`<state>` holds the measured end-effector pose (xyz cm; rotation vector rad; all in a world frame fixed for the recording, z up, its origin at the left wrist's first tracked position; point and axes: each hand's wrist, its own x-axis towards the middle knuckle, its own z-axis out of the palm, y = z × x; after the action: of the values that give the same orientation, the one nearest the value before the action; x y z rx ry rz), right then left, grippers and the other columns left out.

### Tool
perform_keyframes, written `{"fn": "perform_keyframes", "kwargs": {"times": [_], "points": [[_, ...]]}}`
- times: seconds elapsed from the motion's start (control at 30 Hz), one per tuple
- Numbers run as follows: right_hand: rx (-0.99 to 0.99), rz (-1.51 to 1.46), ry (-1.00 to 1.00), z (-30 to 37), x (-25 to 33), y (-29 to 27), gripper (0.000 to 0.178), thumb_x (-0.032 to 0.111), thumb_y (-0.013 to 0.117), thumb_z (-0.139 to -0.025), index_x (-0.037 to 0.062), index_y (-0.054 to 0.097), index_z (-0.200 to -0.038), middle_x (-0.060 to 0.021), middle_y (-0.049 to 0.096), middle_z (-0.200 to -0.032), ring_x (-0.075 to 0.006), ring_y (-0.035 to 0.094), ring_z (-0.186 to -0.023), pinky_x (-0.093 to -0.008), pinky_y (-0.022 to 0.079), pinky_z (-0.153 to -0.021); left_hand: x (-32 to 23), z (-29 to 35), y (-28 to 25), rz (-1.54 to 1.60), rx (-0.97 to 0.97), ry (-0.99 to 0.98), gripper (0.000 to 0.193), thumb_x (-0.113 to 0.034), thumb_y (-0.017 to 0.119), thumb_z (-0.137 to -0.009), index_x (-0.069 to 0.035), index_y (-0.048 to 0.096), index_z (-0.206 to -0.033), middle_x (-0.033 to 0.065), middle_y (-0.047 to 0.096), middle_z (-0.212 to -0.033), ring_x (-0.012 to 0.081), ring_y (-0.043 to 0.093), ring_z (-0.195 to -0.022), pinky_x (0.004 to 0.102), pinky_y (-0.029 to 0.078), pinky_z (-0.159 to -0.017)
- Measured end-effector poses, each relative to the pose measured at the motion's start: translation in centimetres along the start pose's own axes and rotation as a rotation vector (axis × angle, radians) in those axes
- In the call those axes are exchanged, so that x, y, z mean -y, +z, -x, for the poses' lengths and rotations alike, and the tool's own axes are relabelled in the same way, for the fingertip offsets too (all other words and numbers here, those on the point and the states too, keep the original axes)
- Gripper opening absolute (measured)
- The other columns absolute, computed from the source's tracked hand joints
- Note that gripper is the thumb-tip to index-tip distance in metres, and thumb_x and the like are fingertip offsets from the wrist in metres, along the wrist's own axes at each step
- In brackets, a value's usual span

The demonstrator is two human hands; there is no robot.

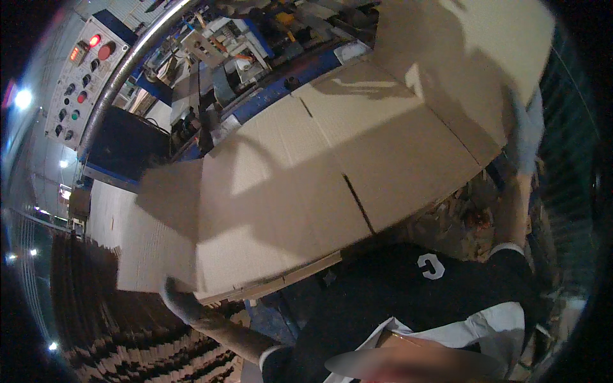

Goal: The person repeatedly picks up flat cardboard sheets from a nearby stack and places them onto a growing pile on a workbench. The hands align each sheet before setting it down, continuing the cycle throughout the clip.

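A large brown cardboard box blank (274, 185) lies spread in front of me, creased and slotted, with its left and right end panels bent upward. Its far edge rests against the machine bed. My left hand (181, 301), in a grey glove, grips the near lower edge by the left panel; some fingers are hidden. At the far right, my right hand (529, 124), also gloved in grey, is closed at the outer edge of the raised right panel, with its fingers partly out of sight.
Beyond the cardboard stands a blue machine (274, 80) with metal fittings. A control panel (82, 83) with buttons and lit red lights is at the upper left, beside a curved metal pipe (131, 67). Stacked cardboard sheets (102, 300) fill the lower left. Scraps (447, 220) lie below the sheet.
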<state>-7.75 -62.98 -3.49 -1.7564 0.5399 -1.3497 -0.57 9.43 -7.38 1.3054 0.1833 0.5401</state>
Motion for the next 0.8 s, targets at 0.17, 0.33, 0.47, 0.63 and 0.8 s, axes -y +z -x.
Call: {"fn": "perform_keyframes", "kwargs": {"times": [0.17, 0.33, 0.47, 0.63, 0.8], "points": [[0.769, -0.050, 0.042, 9.8, 1.7, 0.0, 0.039, 0.017, 0.059, -0.087, 0.0068, 0.055, -0.124, -0.0139, 0.057, -0.126, -0.0270, 0.053, -0.118, -0.0395, 0.042, -0.100, 2.8, 9.5, 5.3, -0.485, 0.000, 0.065, 0.031, -0.005, 0.050, -0.086, 0.010, 0.059, -0.112, 0.0144, 0.059, -0.119, 0.0234, 0.054, -0.109, 0.0376, 0.041, -0.099], [1.309, 0.414, -0.960, 12.6, -0.4, 4.1, 0.036, 0.015, 0.062, -0.078, 0.0152, 0.061, -0.114, -0.0101, 0.059, -0.125, -0.0312, 0.052, -0.121, -0.0479, 0.040, -0.102, 5.8, 11.5, 11.4, -1.143, 0.821, 0.600, 0.047, -0.003, 0.055, -0.076, -0.005, 0.059, -0.122, 0.0212, 0.050, -0.134, 0.0390, 0.042, -0.130, 0.0497, 0.028, -0.110], [1.329, 0.391, -0.944, 12.1, -1.1, 5.4, 0.037, 0.021, 0.060, -0.080, 0.0149, 0.059, -0.116, -0.0086, 0.056, -0.129, -0.0309, 0.049, -0.123, -0.0473, 0.039, -0.103, 5.2, 10.3, 13.3, -1.358, 1.034, 0.606, 0.054, -0.007, 0.057, -0.075, -0.013, 0.054, -0.129, 0.0175, 0.047, -0.138, 0.0403, 0.042, -0.128, 0.0548, 0.025, -0.110], [1.292, 0.522, -0.981, 8.7, -3.5, 7.4, 0.061, 0.045, 0.061, -0.080, 0.0127, 0.051, -0.131, -0.0115, 0.047, -0.138, -0.0341, 0.039, -0.131, -0.0495, 0.031, -0.108, 5.7, 7.4, 14.6, -1.374, 1.070, 0.719, 0.063, -0.005, 0.059, -0.072, -0.013, 0.049, -0.134, 0.0164, 0.045, -0.140, 0.0392, 0.040, -0.130, 0.0547, 0.026, -0.110], [1.243, 0.516, -0.891, 4.5, -6.0, 11.5, 0.081, 0.061, 0.063, -0.073, 0.0071, 0.050, -0.131, -0.0149, 0.045, -0.140, -0.0362, 0.038, -0.131, -0.0488, 0.028, -0.109, 8.1, 3.9, 15.8, -1.356, 1.011, 0.860, 0.065, -0.004, 0.061, -0.071, -0.012, 0.048, -0.134, 0.0169, 0.045, -0.139, 0.0389, 0.042, -0.128, 0.0527, 0.028, -0.110]]}}
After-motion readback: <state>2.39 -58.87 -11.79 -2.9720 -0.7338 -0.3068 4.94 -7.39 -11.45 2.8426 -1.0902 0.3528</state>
